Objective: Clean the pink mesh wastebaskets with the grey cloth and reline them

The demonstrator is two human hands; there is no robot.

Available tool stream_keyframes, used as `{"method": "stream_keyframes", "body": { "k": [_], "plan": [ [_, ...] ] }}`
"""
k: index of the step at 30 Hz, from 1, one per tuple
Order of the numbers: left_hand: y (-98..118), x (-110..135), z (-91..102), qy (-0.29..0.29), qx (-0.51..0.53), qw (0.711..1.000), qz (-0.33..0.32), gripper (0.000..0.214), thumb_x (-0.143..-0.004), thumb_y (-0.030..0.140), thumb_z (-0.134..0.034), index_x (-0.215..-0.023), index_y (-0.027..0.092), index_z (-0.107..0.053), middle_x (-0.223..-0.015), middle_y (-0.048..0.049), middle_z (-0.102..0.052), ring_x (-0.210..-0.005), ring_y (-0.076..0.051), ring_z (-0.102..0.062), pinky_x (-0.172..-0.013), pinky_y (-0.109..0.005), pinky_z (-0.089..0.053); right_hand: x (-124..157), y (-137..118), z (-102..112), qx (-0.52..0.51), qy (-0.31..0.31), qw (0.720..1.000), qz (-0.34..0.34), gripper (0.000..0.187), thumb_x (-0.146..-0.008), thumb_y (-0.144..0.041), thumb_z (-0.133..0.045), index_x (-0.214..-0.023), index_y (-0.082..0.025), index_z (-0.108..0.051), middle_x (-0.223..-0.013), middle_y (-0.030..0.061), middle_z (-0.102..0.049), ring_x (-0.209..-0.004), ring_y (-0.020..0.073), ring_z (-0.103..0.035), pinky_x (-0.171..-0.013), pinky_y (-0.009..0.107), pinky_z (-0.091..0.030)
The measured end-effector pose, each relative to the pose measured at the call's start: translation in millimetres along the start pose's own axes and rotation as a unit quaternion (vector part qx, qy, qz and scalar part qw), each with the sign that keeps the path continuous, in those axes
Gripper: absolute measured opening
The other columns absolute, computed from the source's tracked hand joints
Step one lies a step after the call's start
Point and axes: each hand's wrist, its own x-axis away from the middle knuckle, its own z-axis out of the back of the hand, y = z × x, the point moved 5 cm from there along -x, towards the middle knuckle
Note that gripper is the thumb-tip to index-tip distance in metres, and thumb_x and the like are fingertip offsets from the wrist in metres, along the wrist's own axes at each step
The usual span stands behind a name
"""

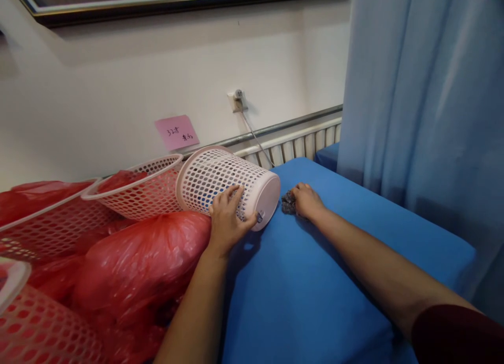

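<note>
A pale pink perforated plastic basket lies on its side, its round base facing right toward the blue-covered surface. My left hand holds it from the near side, fingers on the holes and thumb by the base rim. Close to that thumb is a small dark spot, too small to name. To the right of the base, my right hand is closed on a crumpled dark grey wad, pressed against the blue cover. Whether the wad is cloth or scouring mesh I cannot tell.
Red plastic bags bulge at the left among more pink baskets. Behind stand a radiator, a plugged-in cord and a pink handwritten note on the wall. A blue curtain hangs at the right.
</note>
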Motion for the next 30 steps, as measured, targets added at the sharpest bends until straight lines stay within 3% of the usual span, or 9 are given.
{"method": "stream_keyframes", "body": {
  "k": [6, 9, 11, 13, 15, 17, 20, 23, 30],
  "plan": [
    [1, 1, -0.1, -0.001, -0.003, 1.000, 0.003, 0.072, -0.073, 0.039, -0.076, -0.140, 0.023, -0.057, -0.144, -0.0121, -0.055, -0.128, -0.037, -0.049, -0.107, -0.055, -0.041, 11, -16, -15, 0.044, -0.033, 0.998, 0.001, 0.021, -0.096, -0.023, -0.054, -0.105, -0.019, -0.072, -0.132, 0.0170, -0.059, -0.129, 0.0340, -0.047, -0.103, 0.054, -0.042],
    [2, 1, 0.2, -0.002, -0.002, 1.000, 0.006, 0.071, -0.073, 0.038, -0.076, -0.140, 0.024, -0.057, -0.144, -0.0118, -0.056, -0.129, -0.037, -0.049, -0.108, -0.054, -0.041, 20, -19, -23, 0.077, -0.068, 0.994, -0.043, 0.047, -0.086, -0.053, -0.070, -0.119, -0.020, -0.070, -0.160, 0.0165, -0.034, -0.147, 0.0469, -0.021, -0.106, 0.067, -0.035],
    [2, 1, 0.1, -0.002, -0.003, 1.000, 0.005, 0.072, -0.073, 0.038, -0.076, -0.140, 0.023, -0.057, -0.144, -0.0121, -0.056, -0.129, -0.037, -0.049, -0.108, -0.054, -0.041, 21, -10, -24, 0.093, -0.086, 0.987, -0.100, 0.060, -0.081, -0.063, -0.071, -0.126, -0.024, -0.067, -0.167, 0.0143, -0.020, -0.148, 0.0509, -0.016, -0.104, 0.069, -0.034],
    [2, 1, -0.3, -0.001, -0.003, 1.000, 0.002, 0.072, -0.073, 0.039, -0.076, -0.141, 0.022, -0.057, -0.144, -0.0124, -0.056, -0.128, -0.037, -0.049, -0.107, -0.055, -0.041, 18, -1, -21, 0.077, -0.078, 0.985, -0.133, 0.049, -0.086, -0.053, -0.071, -0.124, -0.023, -0.068, -0.165, 0.0157, -0.023, -0.143, 0.0479, -0.030, -0.104, 0.064, -0.038],
    [1, 1, -0.9, 0.001, -0.002, 1.000, -0.002, 0.073, -0.073, 0.039, -0.076, -0.141, 0.022, -0.056, -0.144, -0.0125, -0.055, -0.128, -0.037, -0.049, -0.108, -0.055, -0.041, 13, 5, -16, 0.046, -0.059, 0.989, -0.131, 0.033, -0.090, -0.036, -0.067, -0.118, -0.020, -0.070, -0.154, 0.0177, -0.039, -0.132, 0.0391, -0.046, -0.105, 0.055, -0.041],
    [0, 1, -1.3, 0.003, -0.002, 1.000, -0.004, 0.072, -0.073, 0.039, -0.076, -0.141, 0.022, -0.056, -0.145, -0.0124, -0.055, -0.128, -0.036, -0.049, -0.108, -0.055, -0.041, 9, 6, -13, 0.016, -0.047, 0.991, -0.122, 0.030, -0.091, -0.027, -0.061, -0.120, -0.020, -0.069, -0.141, 0.0158, -0.052, -0.122, 0.0303, -0.055, -0.105, 0.045, -0.043],
    [0, 0, -1.8, 0.001, -0.005, 1.000, -0.002, 0.072, -0.073, 0.039, -0.077, -0.140, 0.023, -0.057, -0.145, -0.0123, -0.056, -0.128, -0.037, -0.050, -0.107, -0.056, -0.041, 5, 4, -12, -0.033, -0.011, 0.989, -0.145, 0.044, -0.095, -0.029, -0.053, -0.138, -0.021, -0.055, -0.136, 0.0133, -0.055, -0.118, 0.0230, -0.059, -0.105, 0.035, -0.045],
    [1, -1, -2.0, -0.001, -0.006, 1.000, -0.003, 0.072, -0.073, 0.038, -0.077, -0.140, 0.024, -0.056, -0.145, -0.0120, -0.055, -0.127, -0.037, -0.050, -0.106, -0.055, -0.042, 9, -5, -19, -0.078, 0.024, 0.980, -0.184, 0.053, -0.097, -0.032, -0.051, -0.146, -0.014, -0.042, -0.137, 0.0177, -0.053, -0.125, 0.0228, -0.056, -0.106, 0.034, -0.044],
    [0, -1, -2.7, 0.004, -0.013, 1.000, 0.003, 0.072, -0.073, 0.039, -0.075, -0.141, 0.024, -0.056, -0.145, -0.0115, -0.055, -0.127, -0.037, -0.050, -0.107, -0.055, -0.041, 48, -61, -51, -0.125, -0.070, 0.984, -0.106, 0.048, -0.082, -0.031, -0.074, -0.126, -0.018, -0.061, -0.120, 0.0117, -0.065, -0.103, 0.0231, -0.067, -0.092, 0.032, -0.051]
  ]
}}
